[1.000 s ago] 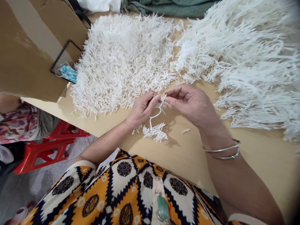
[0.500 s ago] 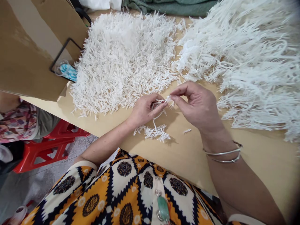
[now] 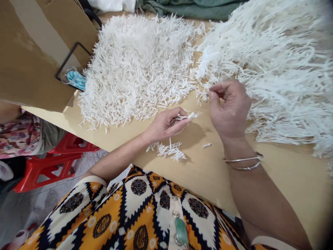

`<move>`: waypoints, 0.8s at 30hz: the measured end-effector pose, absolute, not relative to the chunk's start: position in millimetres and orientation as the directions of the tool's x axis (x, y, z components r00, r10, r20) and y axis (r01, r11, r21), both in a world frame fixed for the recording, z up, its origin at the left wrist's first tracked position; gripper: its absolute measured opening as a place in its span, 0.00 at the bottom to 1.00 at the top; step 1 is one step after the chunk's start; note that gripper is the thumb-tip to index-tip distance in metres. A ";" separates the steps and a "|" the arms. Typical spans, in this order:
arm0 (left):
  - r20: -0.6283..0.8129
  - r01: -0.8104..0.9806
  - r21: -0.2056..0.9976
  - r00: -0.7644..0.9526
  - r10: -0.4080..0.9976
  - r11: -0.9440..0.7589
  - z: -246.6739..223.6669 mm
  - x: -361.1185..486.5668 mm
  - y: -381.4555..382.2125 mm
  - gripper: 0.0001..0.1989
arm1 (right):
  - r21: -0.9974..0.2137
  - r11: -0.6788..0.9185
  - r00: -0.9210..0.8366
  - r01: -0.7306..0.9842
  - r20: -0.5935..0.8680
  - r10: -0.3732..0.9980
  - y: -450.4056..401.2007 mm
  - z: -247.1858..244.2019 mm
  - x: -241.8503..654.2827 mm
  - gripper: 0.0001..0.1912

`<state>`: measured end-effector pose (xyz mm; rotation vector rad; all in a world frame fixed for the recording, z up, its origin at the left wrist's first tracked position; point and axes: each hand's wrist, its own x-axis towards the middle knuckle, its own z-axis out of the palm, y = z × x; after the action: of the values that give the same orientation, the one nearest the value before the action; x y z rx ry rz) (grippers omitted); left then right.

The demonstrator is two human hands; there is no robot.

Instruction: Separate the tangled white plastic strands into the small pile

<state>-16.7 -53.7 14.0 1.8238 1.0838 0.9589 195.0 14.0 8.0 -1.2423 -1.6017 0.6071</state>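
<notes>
Since half a second ago our right hand (image 3: 230, 109) has left the strand and moved up to the big heap of long white cords (image 3: 281, 73), fingers curled, pinching nothing we can see. Left of that lies the pile of short white cut pieces (image 3: 137, 66). Our left hand (image 3: 166, 124) pinches a small white frayed cord tuft (image 3: 188, 116) above the tan table (image 3: 208, 173). Loose scraps (image 3: 169, 150) sit near the table's front edge and could slide off if brushed; bare room lies to the right.

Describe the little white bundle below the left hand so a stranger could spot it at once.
Start at the tan table, near its front edge. Just below the left hand lies the little white bundle, lying apart from both large white piles and far smaller than either.
</notes>
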 end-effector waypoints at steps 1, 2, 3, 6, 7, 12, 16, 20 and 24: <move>0.203 0.307 0.902 0.318 0.926 -0.303 13.7 -17.0 -52.7 0.17 | -0.834 0.365 -0.025 0.413 0.391 0.920 10.6 10.0 192.8 0.05; 0.202 0.303 0.908 0.288 0.936 -0.289 13.6 -17.4 -51.9 0.18 | -0.836 0.381 -0.052 0.395 0.393 0.918 7.0 12.3 189.7 0.06; 0.202 0.306 0.910 0.259 0.944 -0.279 13.7 -18.0 -51.4 0.18 | -0.842 0.391 -0.081 0.372 0.391 0.917 3.7 14.7 186.6 0.08; 0.224 0.319 0.909 0.173 0.959 -0.270 14.5 -19.3 -51.6 0.18 | -0.912 0.339 -0.174 0.232 0.304 0.937 -2.0 21.4 181.8 0.11; 0.234 0.322 0.908 0.145 0.961 -0.269 14.6 -19.6 -51.8 0.18 | -0.941 0.293 -0.236 0.170 0.250 0.939 -2.4 23.0 182.0 0.11; 0.257 0.292 0.917 0.092 0.962 -0.273 12.5 -20.0 -51.9 0.18 | -0.970 0.209 -0.433 0.121 0.138 0.891 -2.2 24.5 184.0 0.14; 0.239 0.296 0.919 0.108 0.965 -0.260 12.2 -20.2 -51.6 0.18 | -0.952 0.241 -0.380 0.188 0.155 0.912 -7.6 25.6 178.9 0.05; 0.251 0.330 0.900 0.139 0.958 -0.284 13.2 -20.7 -49.6 0.18 | -0.876 0.326 -0.359 0.355 0.194 0.913 -13.6 25.6 170.9 0.09; 0.356 0.369 0.838 0.190 0.915 -0.403 16.3 -20.7 -50.4 0.17 | -0.730 0.375 -0.279 0.572 0.257 0.925 -7.5 16.4 170.6 0.09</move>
<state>-20.7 -50.4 16.3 1.8752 1.1998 1.1827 170.6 -7.5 16.4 -1.2886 -1.9685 0.6765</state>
